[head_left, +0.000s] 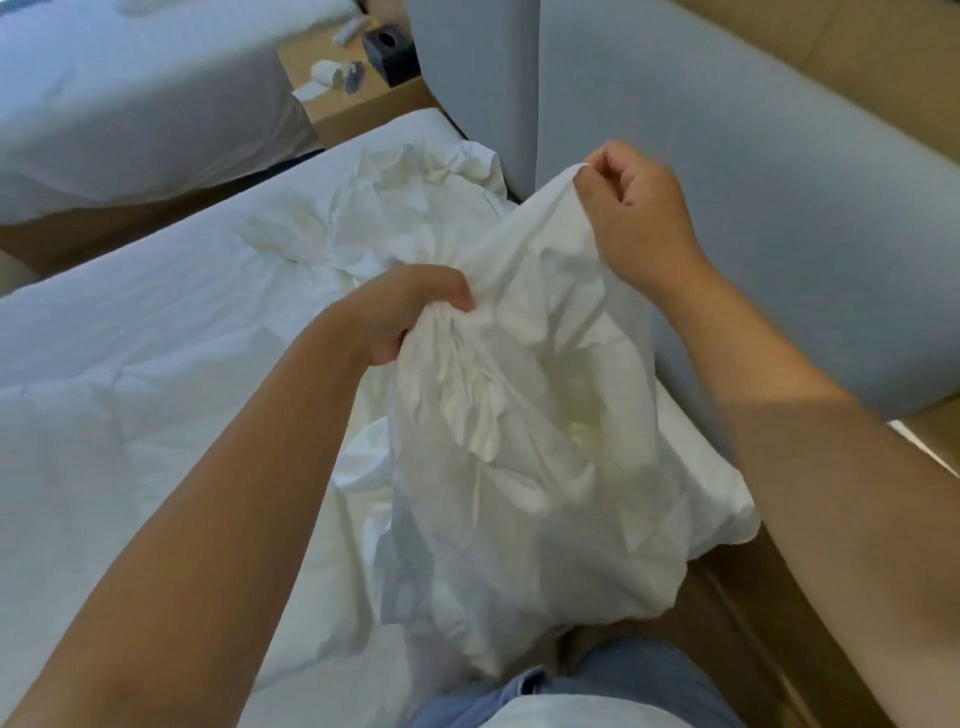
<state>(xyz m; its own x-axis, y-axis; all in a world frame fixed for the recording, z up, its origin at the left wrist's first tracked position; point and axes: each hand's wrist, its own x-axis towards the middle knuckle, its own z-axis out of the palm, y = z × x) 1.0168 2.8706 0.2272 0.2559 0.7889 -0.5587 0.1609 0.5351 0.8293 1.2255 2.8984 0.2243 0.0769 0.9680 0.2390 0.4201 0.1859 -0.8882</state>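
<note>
A crumpled white pillowcase or sheet hangs bunched in front of me over the corner of the bed. My left hand grips a gathered fold of it near the middle of the view. Higher and to the right, my right hand pinches the cloth's upper edge and lifts it. The cloth bulges below both hands; what fills it is hidden. More rumpled white fabric lies on the bed behind it.
The white bed fills the left. A grey padded headboard runs along the right. A wooden nightstand at the top carries a black tissue box and crumpled tissue. A second bed stands top left.
</note>
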